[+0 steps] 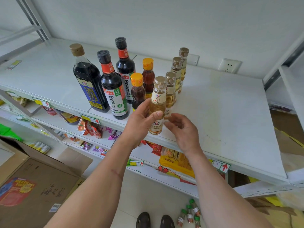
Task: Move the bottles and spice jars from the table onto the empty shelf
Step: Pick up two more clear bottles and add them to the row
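The vinegar bottle (157, 106) stood at the near edge of the shelf (230, 112), at the front of a row of three like bottles (176, 71) running away to the far side. The left hand (139, 122) gripped its lower body, thumb across the label; the right hand (184, 129) hovered just beside it, fingers loosely curled, holding nothing. To finish well, the bottle probably wanted setting flat and square behind the edge, in line with the row, before letting go. Left of it stood two orange-capped bottles (137, 89) and three dark bottles (113, 89). Spice jars (190, 213) lay low, near the feet.
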